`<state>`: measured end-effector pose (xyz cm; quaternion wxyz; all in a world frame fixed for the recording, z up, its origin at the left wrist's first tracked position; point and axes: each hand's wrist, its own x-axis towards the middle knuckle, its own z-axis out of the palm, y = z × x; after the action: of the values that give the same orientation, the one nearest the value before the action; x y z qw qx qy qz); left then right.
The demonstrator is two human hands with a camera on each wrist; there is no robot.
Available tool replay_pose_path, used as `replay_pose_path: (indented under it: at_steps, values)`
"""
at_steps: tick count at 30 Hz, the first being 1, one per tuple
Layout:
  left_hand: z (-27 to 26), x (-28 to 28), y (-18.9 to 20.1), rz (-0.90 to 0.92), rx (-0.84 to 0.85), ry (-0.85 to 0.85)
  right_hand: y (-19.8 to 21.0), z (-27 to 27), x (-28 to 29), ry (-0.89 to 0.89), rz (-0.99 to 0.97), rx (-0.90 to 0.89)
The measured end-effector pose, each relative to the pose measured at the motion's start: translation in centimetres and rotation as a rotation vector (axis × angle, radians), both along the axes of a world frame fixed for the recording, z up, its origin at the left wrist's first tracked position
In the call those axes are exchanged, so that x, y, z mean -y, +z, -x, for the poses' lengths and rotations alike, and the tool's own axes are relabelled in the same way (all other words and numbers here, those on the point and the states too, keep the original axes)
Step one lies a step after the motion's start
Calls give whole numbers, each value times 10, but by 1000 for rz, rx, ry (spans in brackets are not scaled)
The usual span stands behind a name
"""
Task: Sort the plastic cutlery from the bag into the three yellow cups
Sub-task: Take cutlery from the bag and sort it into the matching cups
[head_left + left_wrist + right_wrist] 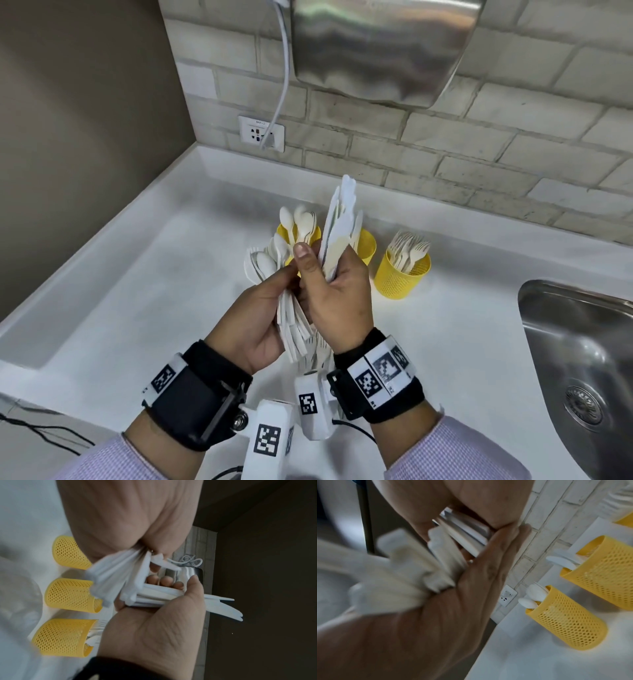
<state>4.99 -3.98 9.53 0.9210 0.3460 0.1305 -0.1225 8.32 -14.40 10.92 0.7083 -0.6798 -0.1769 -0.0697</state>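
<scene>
White worktop carries steel sink at right edge. Three yellow mesh cups near back edge: right cup full of forks, middle cup partly hidden behind hands, left cup holding spoons. Both hands raised above worktop middle. Right hand, fingers curled, grips bundle of knives, blades pointing up. Left hand, fingers curled, grips mixed cutlery bundle, spoon bowls at top. Hands touching. Bag not identifiable.

knives: white bundle, upright, held | cups: yellow mesh, three, counter
</scene>
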Motion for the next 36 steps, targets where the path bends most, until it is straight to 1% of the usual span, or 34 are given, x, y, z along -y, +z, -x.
replay_pose_path:
  at_steps: [4,7,10,13,21,24,27,32,36]
  values:
    - [-5,-8,-15,-1,-50,29,-3,-2,4,-57,119,79]
    - [-9,-10,-19,20,-59,62,-2,-6,9,-83,130,47]
    - [-9,-6,-17,40,-98,110,5,-7,13,-61,121,-4]
    - [-6,-3,-13,40,-113,129,6,-11,17,-82,186,0]
    - [-1,2,10,-37,-56,134,12,-21,33,-105,371,108]
    - [-1,4,13,-123,-60,134,15,-26,39,-101,334,48]
    - [-1,5,15,-201,-65,170,17,-32,48,-164,254,-13]
    - [-1,0,12,-187,-56,225,19,-46,68,-291,222,-108]
    - [1,0,12,-210,-62,274,8,-64,84,-393,170,-199]
